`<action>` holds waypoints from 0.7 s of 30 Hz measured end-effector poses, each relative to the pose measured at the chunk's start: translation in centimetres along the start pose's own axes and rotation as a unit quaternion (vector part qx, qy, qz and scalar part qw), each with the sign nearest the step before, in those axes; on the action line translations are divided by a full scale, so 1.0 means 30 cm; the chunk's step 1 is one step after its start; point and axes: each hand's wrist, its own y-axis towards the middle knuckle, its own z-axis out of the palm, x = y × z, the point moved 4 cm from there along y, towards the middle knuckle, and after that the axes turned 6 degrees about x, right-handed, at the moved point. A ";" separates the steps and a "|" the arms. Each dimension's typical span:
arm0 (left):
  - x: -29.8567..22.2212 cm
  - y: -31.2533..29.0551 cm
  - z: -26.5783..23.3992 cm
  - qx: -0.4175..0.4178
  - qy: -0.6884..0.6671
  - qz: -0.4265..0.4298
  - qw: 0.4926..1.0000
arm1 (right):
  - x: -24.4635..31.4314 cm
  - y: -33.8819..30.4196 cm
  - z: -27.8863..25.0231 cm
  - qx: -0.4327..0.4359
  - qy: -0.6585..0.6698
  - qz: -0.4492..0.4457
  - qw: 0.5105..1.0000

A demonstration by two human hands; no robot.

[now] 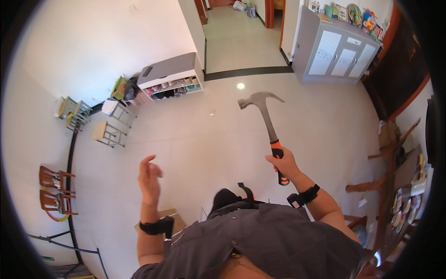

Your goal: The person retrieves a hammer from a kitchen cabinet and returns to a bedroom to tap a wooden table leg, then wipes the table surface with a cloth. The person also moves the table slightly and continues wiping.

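My right hand is wrapped round the orange and black grip of a claw hammer. The hammer stands up in front of me, its grey metal head at the top, with the striking face to the left and the claw curving right. To the left, my left hand is raised with its fingers loosely bent and apart, holding nothing. It is well away from the hammer. Each wrist wears a black strap.
A white shoe bench with a grey top stands ahead, left of a doorway. Several stools and wooden chairs line the left. A grey cabinet stands far right, a cluttered table near right. A cardboard box lies behind my left forearm.
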 end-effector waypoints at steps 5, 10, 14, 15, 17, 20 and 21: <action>0.294 0.466 -0.097 -0.090 0.047 -0.070 0.992 | 0.254 0.566 -0.135 -0.253 -0.222 -0.263 0.904; 0.505 1.136 -0.023 -0.095 -0.008 -0.058 0.994 | 0.356 1.054 -0.182 -0.171 -0.020 -0.048 0.984; 0.561 1.704 0.222 0.019 -0.065 -0.027 0.997 | 0.379 1.281 -0.257 -0.226 0.023 0.004 0.974; 0.546 1.840 0.306 0.061 -0.073 -0.009 0.995 | 0.379 1.324 -0.294 -0.242 0.057 0.007 0.969; 0.546 2.087 0.451 0.110 -0.093 0.012 0.989 | 0.391 1.450 -0.359 -0.282 0.061 -0.017 0.957; 0.564 2.421 0.667 0.176 -0.137 0.031 0.974 | 0.448 1.650 -0.477 -0.334 0.024 -0.001 0.942; 0.567 2.526 0.735 0.192 -0.133 0.036 0.972 | 0.472 1.729 -0.525 -0.344 0.016 -0.002 0.939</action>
